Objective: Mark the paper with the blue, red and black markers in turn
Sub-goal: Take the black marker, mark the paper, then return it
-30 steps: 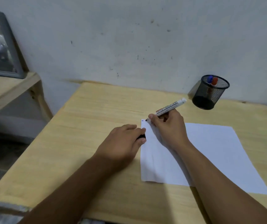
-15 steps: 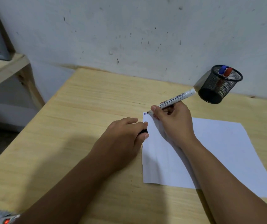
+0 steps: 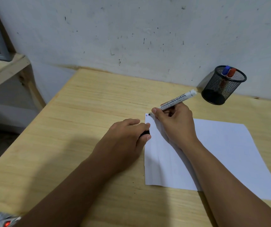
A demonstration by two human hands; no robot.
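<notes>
A white sheet of paper [image 3: 221, 153] lies on the wooden table [image 3: 85, 122]. My right hand [image 3: 175, 123] grips an uncapped black marker [image 3: 178, 99] with a white barrel, its tip touching the paper's far left corner beside small blue and red marks [image 3: 146, 115]. My left hand [image 3: 126, 138] rests at the paper's left edge, closed around a black cap [image 3: 145, 133]. The blue marker [image 3: 225, 70] and red marker [image 3: 231, 72] stand in the black mesh cup [image 3: 220, 89].
The mesh cup stands at the table's far right corner against the grey wall. A wooden shelf [image 3: 3, 69] with a framed object stands to the left, lower than the wall's edge. The table's left edge drops to the floor.
The view has shifted slightly closer and to the left. Both hands stay in nearly the same spots, the marker tip still at the paper's corner.
</notes>
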